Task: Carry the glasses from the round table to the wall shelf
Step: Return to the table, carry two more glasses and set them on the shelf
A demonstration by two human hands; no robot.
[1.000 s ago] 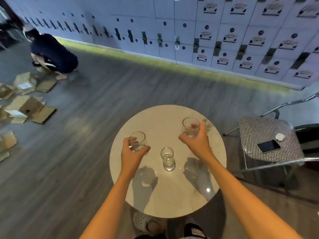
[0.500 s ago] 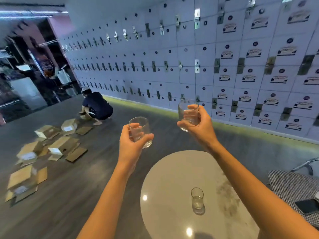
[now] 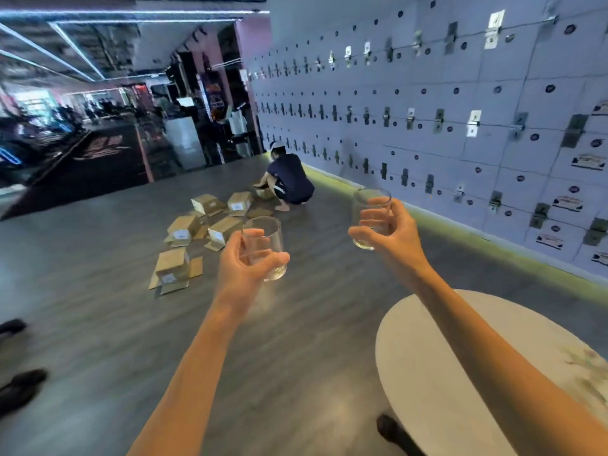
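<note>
My left hand (image 3: 245, 268) grips a clear tumbler (image 3: 268, 240) held upright in the air over the grey floor. Raised a little higher and to the right, my right hand (image 3: 391, 233) grips a second clear glass (image 3: 368, 205). Both glasses look empty. The round white table (image 3: 424, 357) lies at the lower right, partly under my right forearm. The small glass that stood on it is out of view. No wall shelf shows in this view.
A wall of grey lockers (image 3: 460, 126) runs along the right. A person (image 3: 289, 182) crouches on the floor ahead beside several cardboard boxes (image 3: 204, 225). Dark shoes (image 3: 19, 386) sit at the left edge. Open floor lies to the left and ahead.
Both hands lifted their glasses off the table. The view has swung left, so the table slid to the lower right and the small glass left the frame.
</note>
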